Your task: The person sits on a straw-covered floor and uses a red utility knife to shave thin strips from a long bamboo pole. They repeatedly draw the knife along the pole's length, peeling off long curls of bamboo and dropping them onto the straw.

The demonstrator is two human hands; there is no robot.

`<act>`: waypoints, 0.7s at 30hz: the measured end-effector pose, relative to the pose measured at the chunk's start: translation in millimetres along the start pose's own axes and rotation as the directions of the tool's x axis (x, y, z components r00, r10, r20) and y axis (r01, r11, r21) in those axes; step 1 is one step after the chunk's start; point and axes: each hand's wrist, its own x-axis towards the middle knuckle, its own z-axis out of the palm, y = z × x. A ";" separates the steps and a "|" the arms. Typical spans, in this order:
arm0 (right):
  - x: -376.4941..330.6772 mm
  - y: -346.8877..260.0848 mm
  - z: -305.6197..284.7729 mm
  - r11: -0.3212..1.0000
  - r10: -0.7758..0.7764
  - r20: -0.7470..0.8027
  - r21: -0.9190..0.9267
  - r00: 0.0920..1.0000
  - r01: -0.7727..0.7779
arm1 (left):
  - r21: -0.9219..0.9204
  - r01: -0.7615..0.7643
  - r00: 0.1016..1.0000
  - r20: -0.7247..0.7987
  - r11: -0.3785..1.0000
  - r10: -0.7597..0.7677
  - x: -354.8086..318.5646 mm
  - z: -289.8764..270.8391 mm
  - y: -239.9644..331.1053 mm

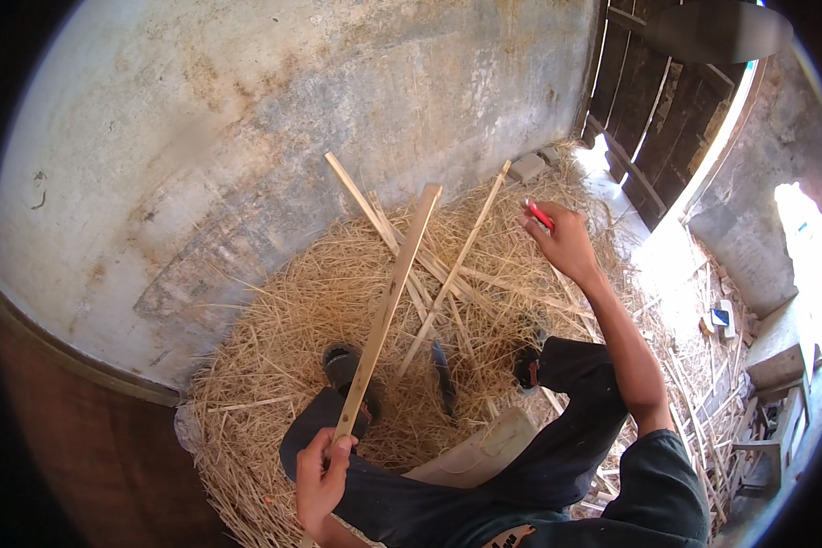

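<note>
the rough grey plastered wall closes off everything from nine to one o'clock. a heap of dry yellow straw fills the floor in the middle, with thin pale wooden slats crossed over it at twelve. open air lies between the long pale wooden stick and the slats. at two o'clock a dark plank door stands ajar.

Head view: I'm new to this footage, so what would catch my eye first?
A long wooden slat rises slantwise from the left hand at the bottom centre, over a wide bed of straw. At upper right the right hand holds a small red thing above more slats that lie crossed on the straw against a stained grey wall.
</note>
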 end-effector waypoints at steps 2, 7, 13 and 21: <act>2.7 -41.3 -17.9 0.990 0.129 0.080 0.045 0.988 -0.133 | -0.087 -0.016 1.000 0.007 0.996 0.017 3.2 10.2 7.9; -21.1 -63.6 -17.5 0.938 0.041 0.037 0.342 0.998 -0.051 | -0.136 -0.093 0.994 0.050 0.986 0.101 20.0 41.3 28.8; -69.2 -132.6 -11.9 0.868 -0.384 0.079 0.370 0.920 0.331 | -0.204 -0.122 0.983 0.112 0.971 0.147 26.5 65.5 56.1; -95.1 -155.2 -7.2 0.800 -0.571 0.100 0.288 0.814 0.526 | -0.243 -0.208 0.957 0.152 0.948 0.249 24.0 83.1 68.7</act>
